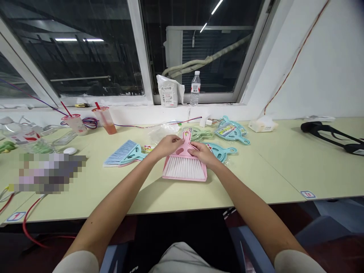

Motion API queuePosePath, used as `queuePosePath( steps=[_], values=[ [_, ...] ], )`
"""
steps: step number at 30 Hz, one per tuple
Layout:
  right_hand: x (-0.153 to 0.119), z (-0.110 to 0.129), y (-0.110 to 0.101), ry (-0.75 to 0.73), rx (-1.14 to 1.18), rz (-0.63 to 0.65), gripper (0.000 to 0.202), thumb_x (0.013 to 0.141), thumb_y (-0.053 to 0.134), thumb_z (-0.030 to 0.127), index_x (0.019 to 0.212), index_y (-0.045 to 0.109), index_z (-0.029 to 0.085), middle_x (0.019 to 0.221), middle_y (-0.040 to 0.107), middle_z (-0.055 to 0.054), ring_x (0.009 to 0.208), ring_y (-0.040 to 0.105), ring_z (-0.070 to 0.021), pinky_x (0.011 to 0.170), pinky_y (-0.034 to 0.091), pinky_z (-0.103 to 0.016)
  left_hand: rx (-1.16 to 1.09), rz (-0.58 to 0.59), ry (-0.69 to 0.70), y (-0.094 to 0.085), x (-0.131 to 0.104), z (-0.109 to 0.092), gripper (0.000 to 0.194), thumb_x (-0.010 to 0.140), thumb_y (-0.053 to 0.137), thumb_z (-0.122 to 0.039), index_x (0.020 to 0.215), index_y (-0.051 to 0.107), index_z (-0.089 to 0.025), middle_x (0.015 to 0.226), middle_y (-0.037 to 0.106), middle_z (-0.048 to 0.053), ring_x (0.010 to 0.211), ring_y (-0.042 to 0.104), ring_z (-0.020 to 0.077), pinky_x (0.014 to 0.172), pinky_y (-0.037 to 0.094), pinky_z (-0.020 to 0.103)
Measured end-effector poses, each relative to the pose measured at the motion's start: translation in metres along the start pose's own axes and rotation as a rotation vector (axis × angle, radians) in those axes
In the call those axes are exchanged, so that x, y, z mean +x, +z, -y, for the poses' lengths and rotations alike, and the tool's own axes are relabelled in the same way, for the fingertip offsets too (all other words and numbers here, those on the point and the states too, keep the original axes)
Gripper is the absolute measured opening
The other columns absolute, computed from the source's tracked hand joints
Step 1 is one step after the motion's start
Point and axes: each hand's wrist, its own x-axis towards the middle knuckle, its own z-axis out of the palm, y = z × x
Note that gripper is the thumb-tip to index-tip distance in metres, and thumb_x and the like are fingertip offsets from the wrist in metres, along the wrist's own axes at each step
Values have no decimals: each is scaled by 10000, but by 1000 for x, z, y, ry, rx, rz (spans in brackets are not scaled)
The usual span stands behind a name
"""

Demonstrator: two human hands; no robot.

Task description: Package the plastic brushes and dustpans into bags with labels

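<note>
A pale yellow-green table (250,185) runs across the whole view beneath a white-framed window (196,45), with a white wall (327,79) to the right. The glass is dark, with strip lights showing in it and a louvred unit and thick pipes behind the right pane. On the sill stand a white packet (169,93) and a clear bottle (195,91).

A pink brush (184,167) with white bristles lies on a pink dustpan (199,179) at the middle of the table, near the front edge, bristles toward the person. The left hand (170,145) is half curled, fingertips at the left of the handle; whether it grips cannot be told. The right hand (203,153) is closed on the right side of the brush, thumb and fingers on its upper part.

Just beyond lie a green set (198,134) and two blue sets, one near the right hand (219,151), the other farther back (231,129). A blue brush (121,153) lies left of the left hand.

Two cups (109,123) with red straws stand at the back left, near coiled wires (90,123). A tissue pack (262,125) and a black strap (327,136) lie on the right.
</note>
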Motion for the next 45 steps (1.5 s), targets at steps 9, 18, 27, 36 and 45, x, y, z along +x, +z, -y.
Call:
queuePosePath(
  steps=[9, 18, 27, 36, 45],
  values=[
    [0, -6, 3, -19, -83, 20, 245, 857, 640, 459, 797, 624, 222, 699, 491, 34, 693, 451, -156, 677, 337, -287, -329, 11, 59, 21, -18, 31, 287, 860, 620, -428, 717, 598, -180, 641, 559, -14, 605, 477, 128, 604, 367, 269],
    [-2, -6, 7, -12, -23, 48, 317, 795, 694, 461, 664, 551, 211, 649, 465, 28, 664, 417, -151, 657, 304, -293, -349, -43, 42, 26, -22, 38, 243, 831, 646, -383, 713, 610, -173, 639, 570, -20, 601, 490, 120, 593, 365, 256],
    [-6, -1, 8, 64, 59, 41, 351, 732, 751, 413, 567, 527, 199, 598, 465, 30, 619, 392, -137, 630, 260, -303, -421, -15, 24, 24, -25, 35, 242, 815, 663, -363, 683, 580, -178, 615, 582, -15, 582, 494, 115, 595, 372, 259],
    [-6, -1, 11, 77, 62, -11, 270, 710, 768, 396, 595, 616, 206, 617, 534, 20, 643, 464, -155, 651, 314, -312, -415, -24, 17, 24, -25, 32, 281, 829, 680, -389, 676, 559, -186, 595, 567, -23, 567, 500, 121, 587, 381, 258],
    [4, -4, -13, 175, 344, -384, 217, 626, 802, 316, 729, 640, 215, 721, 655, 5, 707, 595, -189, 663, 426, -310, 696, -331, -5, -35, -6, 89, 284, 949, 454, -269, 953, 728, -193, 965, 727, 108, 915, 654, 246, 761, 454, 318]
  ],
)
